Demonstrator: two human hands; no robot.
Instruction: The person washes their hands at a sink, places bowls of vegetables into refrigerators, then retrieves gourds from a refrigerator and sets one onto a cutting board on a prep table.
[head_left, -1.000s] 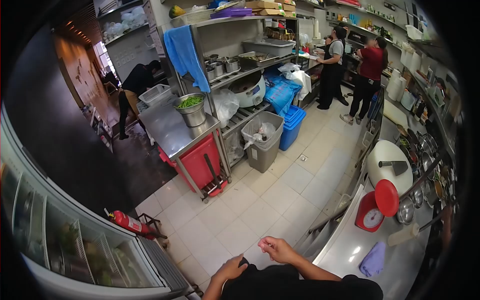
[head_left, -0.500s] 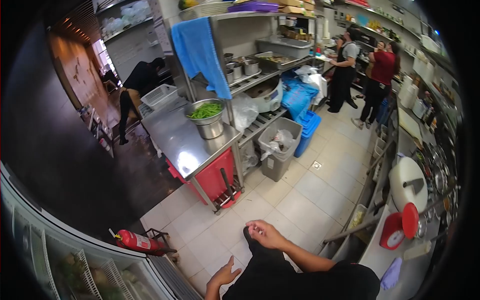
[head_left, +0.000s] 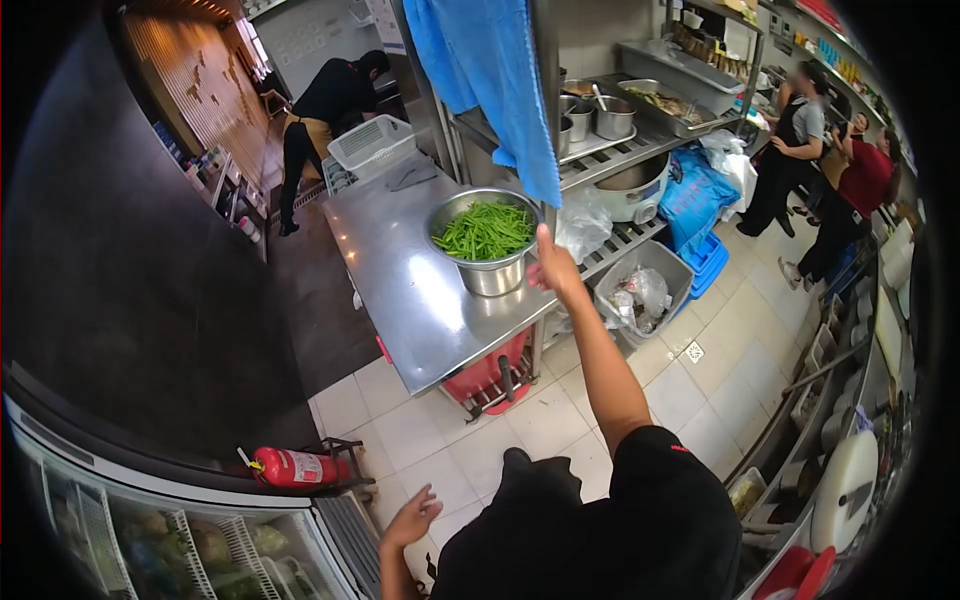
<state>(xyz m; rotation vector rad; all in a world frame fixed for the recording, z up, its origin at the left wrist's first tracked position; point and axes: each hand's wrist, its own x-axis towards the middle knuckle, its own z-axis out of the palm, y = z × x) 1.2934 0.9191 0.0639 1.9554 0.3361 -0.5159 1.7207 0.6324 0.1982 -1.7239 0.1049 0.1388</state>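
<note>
A metal bowl heaped with cut green beans rests on a metal pot on the steel table. Just right of the bowl's rim is my right hand, arm stretched out, thumb up and fingers partly spread, with nothing seen in it. Whether it touches the rim is unclear. Low in the view, above the floor near the fridge, hangs my left hand, its fingers apart and holding nothing. A blue cloth hangs from the rack above the bowl.
A fire extinguisher stands left of my left hand, beside the glass fridge. A grey bin is beyond my right forearm. One person bends at the back left; several people stand at the back right. A white basket sits on the table.
I have come closer to the steel table, which looks larger. My right hand has reached forward and up from near my body to the bowl's side. My left hand stays low.
</note>
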